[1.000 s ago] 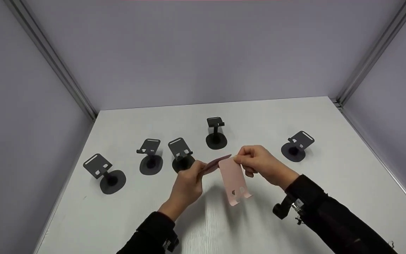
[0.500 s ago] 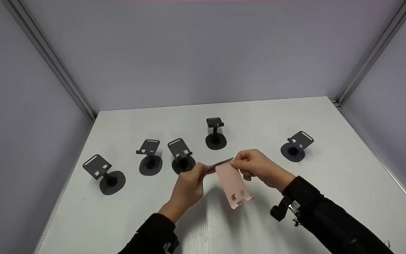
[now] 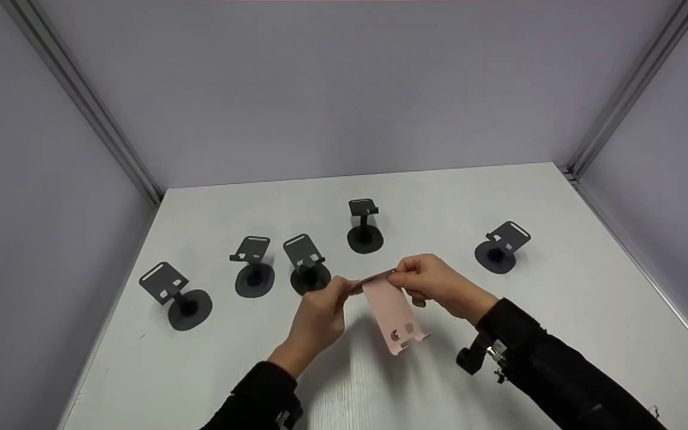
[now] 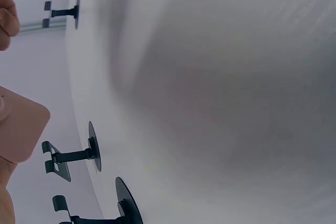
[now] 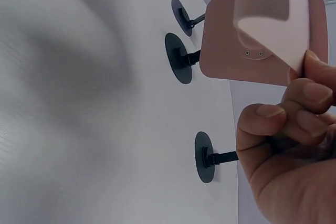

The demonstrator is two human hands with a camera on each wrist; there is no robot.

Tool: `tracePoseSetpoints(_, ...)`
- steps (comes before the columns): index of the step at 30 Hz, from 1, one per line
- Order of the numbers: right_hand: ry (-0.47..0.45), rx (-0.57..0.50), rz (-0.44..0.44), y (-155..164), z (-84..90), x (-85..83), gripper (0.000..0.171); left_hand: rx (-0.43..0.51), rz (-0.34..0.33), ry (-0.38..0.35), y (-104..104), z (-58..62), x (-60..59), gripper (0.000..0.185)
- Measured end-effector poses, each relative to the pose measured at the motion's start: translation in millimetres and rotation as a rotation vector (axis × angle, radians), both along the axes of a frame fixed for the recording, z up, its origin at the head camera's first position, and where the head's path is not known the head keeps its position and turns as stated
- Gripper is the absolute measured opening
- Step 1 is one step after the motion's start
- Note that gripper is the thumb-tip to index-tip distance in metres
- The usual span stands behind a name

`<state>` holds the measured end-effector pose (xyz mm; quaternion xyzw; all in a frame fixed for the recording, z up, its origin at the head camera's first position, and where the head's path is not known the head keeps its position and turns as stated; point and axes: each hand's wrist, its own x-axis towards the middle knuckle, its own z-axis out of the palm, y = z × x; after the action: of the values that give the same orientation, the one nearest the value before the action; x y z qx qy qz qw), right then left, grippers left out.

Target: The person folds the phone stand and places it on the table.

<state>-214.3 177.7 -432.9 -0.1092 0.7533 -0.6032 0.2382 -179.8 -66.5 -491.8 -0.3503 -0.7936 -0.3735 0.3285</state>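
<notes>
A pink folding phone stand point(image 3: 390, 313) hangs in the air above the white table point(image 3: 559, 310), held by both hands. My left hand point(image 3: 320, 310) pinches its base plate point(image 5: 252, 51) at the left edge. My right hand point(image 3: 433, 280) pinches the top of the cradle plate point(image 5: 270, 9), which hangs down toward me with its hooked lip lowest. In the left wrist view only a corner of the pink plate point(image 4: 21, 129) shows. The right wrist view shows two small screws on the plate's underside.
Several black phone stands stand on the table: far left point(image 3: 174, 292), two left of centre point(image 3: 253, 263) point(image 3: 307, 263), one behind the hands point(image 3: 365, 226), one at the right point(image 3: 502, 245). Grey walls with metal corner rails enclose the table.
The pink stand has been folding: its base and cradle have come closer together and both hands have drifted slightly left and lower. The black stands have not moved.
</notes>
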Motion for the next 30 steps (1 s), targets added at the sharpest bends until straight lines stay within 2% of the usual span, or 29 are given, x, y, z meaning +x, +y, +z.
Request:
tracePoseSetpoints(14,-0.01,0.051,0.019,4.1,2.4,-1.2,0.021,-0.039,0.03,-0.054,-2.3,0.9,1.1,0.034)
tracePoseSetpoints(20,-0.027,0.032,0.036,6.8,3.1,-0.5,0.021,-0.02,0.03,-0.064,-2.7,1.3,-0.7,0.034)
tracePoseSetpoints(26,-0.053,0.03,0.061,12.8,0.7,0.8,0.025,0.009,0.07,-0.057,-4.9,0.9,-4.0,0.033)
tracePoseSetpoints(30,-0.069,0.029,0.078,16.8,-0.3,3.3,0.022,0.039,0.096,-0.081,-7.7,0.9,-4.7,0.033)
